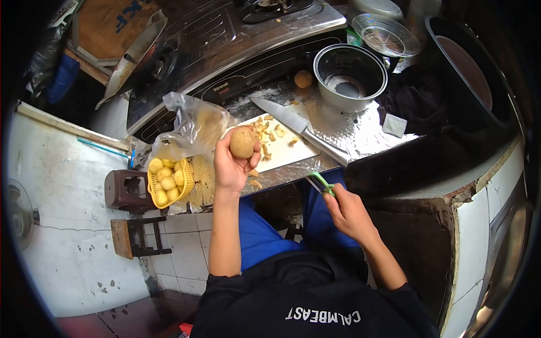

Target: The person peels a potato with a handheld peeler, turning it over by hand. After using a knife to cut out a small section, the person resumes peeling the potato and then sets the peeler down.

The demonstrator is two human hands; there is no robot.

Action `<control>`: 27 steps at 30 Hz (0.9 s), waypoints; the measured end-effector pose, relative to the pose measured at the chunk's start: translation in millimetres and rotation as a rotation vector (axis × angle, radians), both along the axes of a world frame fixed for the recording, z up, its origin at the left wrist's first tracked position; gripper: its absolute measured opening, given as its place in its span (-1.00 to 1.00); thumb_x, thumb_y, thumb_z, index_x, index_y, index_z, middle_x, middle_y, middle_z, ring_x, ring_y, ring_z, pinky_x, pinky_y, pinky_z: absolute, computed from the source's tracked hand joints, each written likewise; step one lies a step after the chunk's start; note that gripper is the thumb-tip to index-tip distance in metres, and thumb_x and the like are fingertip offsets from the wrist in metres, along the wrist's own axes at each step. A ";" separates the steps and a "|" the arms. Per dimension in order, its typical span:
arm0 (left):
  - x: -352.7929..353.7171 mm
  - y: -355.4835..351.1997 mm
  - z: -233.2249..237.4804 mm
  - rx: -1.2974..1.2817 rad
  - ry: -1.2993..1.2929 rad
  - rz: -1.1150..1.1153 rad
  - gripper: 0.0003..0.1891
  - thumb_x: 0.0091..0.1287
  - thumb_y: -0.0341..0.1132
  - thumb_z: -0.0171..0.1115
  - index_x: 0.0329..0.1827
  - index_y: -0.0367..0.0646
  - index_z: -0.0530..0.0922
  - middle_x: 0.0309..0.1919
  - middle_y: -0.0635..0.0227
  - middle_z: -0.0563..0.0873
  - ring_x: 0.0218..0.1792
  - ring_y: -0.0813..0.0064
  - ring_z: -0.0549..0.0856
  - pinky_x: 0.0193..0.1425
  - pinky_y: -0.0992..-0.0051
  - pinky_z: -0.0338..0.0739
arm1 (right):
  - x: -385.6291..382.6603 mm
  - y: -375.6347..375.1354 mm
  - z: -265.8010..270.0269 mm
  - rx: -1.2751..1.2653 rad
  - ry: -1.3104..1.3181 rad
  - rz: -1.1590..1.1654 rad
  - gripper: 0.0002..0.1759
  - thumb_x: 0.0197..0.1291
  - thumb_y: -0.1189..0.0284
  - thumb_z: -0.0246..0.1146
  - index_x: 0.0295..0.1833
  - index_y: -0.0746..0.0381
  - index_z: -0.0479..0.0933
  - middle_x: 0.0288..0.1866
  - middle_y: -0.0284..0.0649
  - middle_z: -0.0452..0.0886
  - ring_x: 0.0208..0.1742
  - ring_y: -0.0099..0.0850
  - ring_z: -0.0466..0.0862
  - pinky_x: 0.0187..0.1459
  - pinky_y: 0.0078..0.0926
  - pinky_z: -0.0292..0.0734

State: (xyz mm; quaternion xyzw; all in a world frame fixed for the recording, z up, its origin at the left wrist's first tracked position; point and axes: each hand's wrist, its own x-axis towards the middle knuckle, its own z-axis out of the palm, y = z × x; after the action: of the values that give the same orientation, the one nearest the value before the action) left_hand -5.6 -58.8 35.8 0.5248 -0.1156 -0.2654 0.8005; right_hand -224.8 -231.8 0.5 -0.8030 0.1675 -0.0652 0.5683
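Observation:
My left hand (230, 169) is closed around a brown, unpeeled potato (243, 142), held up above the near left part of a white cutting board (284, 159). In my right hand (350, 213) is a green-handled peeler (320, 183), its blade pointing up and left, apart from the potato. Potato peelings (266, 152) lie scattered over the board. A large knife (287, 117) rests across the board's right side, its metal handle toward me. To the left, a yellow basket (190, 179) holds several peeled potatoes (167, 183).
A clear plastic bag (194, 127) lies behind the basket. Beyond the board are a loose potato (303, 79), a dark-lined pot (338, 104) and a gas stove (225, 56). A wire strainer (386, 35) stands at the back right. Stools (128, 190) are at the lower left.

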 end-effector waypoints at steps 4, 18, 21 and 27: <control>-32.4 17.8 8.0 0.068 0.015 0.214 -0.53 0.44 -0.09 -0.34 0.03 -0.25 0.45 -0.40 0.12 0.68 -0.73 0.54 0.41 -0.73 0.64 0.18 | 67.5 34.9 30.1 -0.296 -0.361 0.190 -0.78 0.34 0.32 0.19 -0.22 0.25 0.39 -0.53 -0.05 0.52 -0.45 -0.02 0.60 -0.45 -0.15 0.44; -40.8 44.7 -2.2 0.208 -0.374 0.832 -0.63 0.40 -0.20 -0.15 -0.12 -0.30 0.57 -0.40 0.27 0.68 -0.35 0.47 0.65 -0.19 0.49 0.55 | 122.4 121.4 54.5 -0.600 -0.515 0.284 -0.78 0.33 0.24 0.15 -0.21 0.18 0.41 -0.58 -0.16 0.57 -0.63 -0.10 0.60 -0.60 -0.17 0.49; -41.6 52.6 -1.6 0.081 -0.206 0.912 -0.62 0.34 -0.32 -0.23 -0.10 -0.37 0.56 -0.31 0.22 0.68 -0.30 0.45 0.66 -0.14 0.49 0.56 | 119.2 127.6 63.0 -0.572 -0.444 0.306 -0.78 0.30 0.33 0.21 -0.29 0.21 0.36 -0.51 -0.12 0.56 -0.55 -0.05 0.58 -0.55 -0.13 0.45; -48.2 59.7 1.8 0.082 -0.183 0.903 -0.62 0.34 -0.31 -0.22 -0.14 -0.33 0.58 -0.31 0.26 0.67 -0.33 0.44 0.64 -0.15 0.48 0.55 | 117.4 135.8 67.0 -0.607 -0.444 0.310 -0.78 0.30 0.32 0.21 -0.28 0.21 0.36 -0.51 -0.13 0.56 -0.56 -0.06 0.58 -0.56 -0.15 0.44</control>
State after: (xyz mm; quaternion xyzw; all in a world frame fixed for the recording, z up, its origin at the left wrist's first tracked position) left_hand -53.8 0.9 37.5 0.5750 0.0649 0.1532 0.8011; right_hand -107.4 -95.9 67.5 -0.9164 -0.1090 -0.1971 0.3309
